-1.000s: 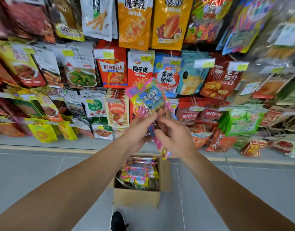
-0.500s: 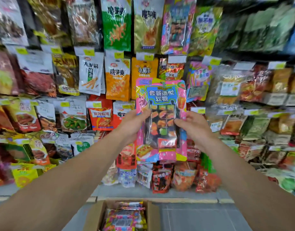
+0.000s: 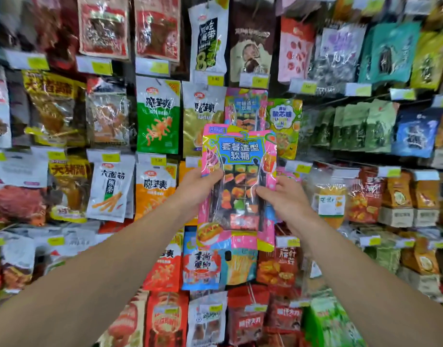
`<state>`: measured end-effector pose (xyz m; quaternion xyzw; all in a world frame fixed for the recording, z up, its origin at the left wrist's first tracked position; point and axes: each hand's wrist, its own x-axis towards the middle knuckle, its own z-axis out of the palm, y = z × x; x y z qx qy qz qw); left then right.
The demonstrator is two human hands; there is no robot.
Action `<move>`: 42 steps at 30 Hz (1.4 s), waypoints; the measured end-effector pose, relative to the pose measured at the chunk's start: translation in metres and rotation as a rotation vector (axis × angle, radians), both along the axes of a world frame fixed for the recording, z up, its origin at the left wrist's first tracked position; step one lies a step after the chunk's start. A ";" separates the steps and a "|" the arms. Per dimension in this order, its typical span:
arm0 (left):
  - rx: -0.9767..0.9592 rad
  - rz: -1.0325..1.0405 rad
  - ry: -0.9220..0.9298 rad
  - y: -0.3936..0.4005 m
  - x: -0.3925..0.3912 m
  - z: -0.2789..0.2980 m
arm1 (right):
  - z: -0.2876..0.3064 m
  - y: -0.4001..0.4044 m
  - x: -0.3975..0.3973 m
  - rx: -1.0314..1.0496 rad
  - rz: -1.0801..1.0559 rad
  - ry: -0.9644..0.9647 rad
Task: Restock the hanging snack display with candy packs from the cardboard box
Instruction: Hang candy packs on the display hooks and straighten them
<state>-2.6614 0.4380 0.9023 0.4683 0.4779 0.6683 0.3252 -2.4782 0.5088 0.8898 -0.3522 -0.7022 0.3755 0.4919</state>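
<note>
1. Raised since the earlier frames, the candy pack (image 3: 236, 186) is now held upright in front of the hanging snack display (image 3: 158, 116); one second ago it was low, just above the cardboard box on the floor.
2. Relative to the candy pack, a matching pink pack (image 3: 245, 108) hangs on the display directly above and behind it, its lower part covered by the held pack's top edge.
3. Left hand (image 3: 198, 189): fingers curled round the pack's left edge at mid-height, clamped on it.
4. Right hand (image 3: 283, 196): thumb and fingers pinch the pack's right edge at about the same height, clamped on it.
5. Both arms are extended upward toward the display; the view has tilted up with them.
6. Cardboard box: out of view at this moment. It was visible below the pack in both earlier frames.
7. Meaning for the task (judgement): the pack has been carried from box level to hook level, so the transfer is largely done and the hanging step is in hand.
8. Next move (judgement): the hole in the pack's top must be aligned with the hook carrying the matching pack. Neither hook nor hole is clearly visible.
9. Surroundings: a green snack bag (image 3: 158, 118) hangs up and to the left of the pack; a yellow-green bag (image 3: 285, 121) up and to the right; yellow price tags (image 3: 215, 80) line the rails above.
</note>
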 end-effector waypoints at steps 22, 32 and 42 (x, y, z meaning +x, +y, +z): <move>0.117 0.128 0.275 0.165 -0.076 0.088 | 0.131 0.187 -0.056 0.572 -0.376 -0.301; 0.141 0.233 0.277 0.229 -0.073 0.113 | 0.212 0.267 -0.063 0.975 -0.482 -0.539; 0.231 0.229 0.331 0.259 -0.061 0.134 | 0.244 0.299 -0.068 1.127 -0.520 -0.478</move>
